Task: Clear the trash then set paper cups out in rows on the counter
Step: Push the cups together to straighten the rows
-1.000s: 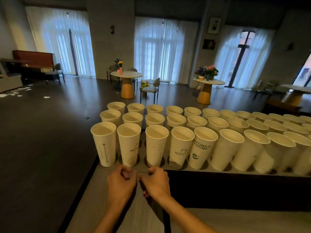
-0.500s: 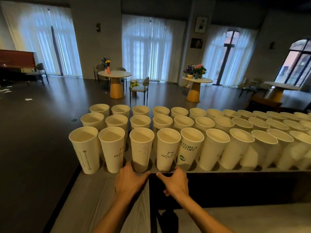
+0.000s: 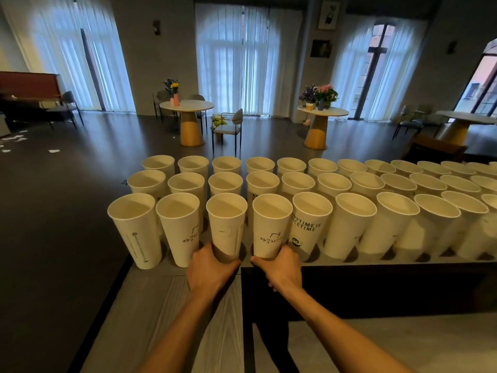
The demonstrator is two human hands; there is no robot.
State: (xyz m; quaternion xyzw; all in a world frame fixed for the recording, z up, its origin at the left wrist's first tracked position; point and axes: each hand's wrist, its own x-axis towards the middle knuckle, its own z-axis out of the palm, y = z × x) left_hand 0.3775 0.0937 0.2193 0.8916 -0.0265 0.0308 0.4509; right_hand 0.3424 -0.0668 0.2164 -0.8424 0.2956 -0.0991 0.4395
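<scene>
Three rows: white paper cups stand upright on the counter, running from its left end off to the right edge of the view.
Front row: the tall cups nearest the person; their rims almost touch.
Cup interiors: every opening that shows is pale and bare inside, with nothing in it.
Third front cup: a faint square outline printed on its side; it stands on the counter's near edge.
Left hand: wrapped around the base of the third front cup, thumb on the right side of the cup, gripping it.
Fourth front cup: small dark script and a line drawing on its side; it stands just right of the third.
Right hand: curled around the base of the fourth front cup, thumb pointing left along its foot, holding it.
Lettered cup: fifth in the front row, with black capital lettering and a small round emblem below it, touching the fourth at the rim.
Leftmost front cup: at the counter's left corner, leaning outward in the wide lens, a thin vertical line of print down its side.
Lower surface: pale grey, below and in front of the counter, under the forearms.
Round tables: across the dark floor, carrying vases of flowers.
Paper scraps: scattered on the floor at far left.
</scene>
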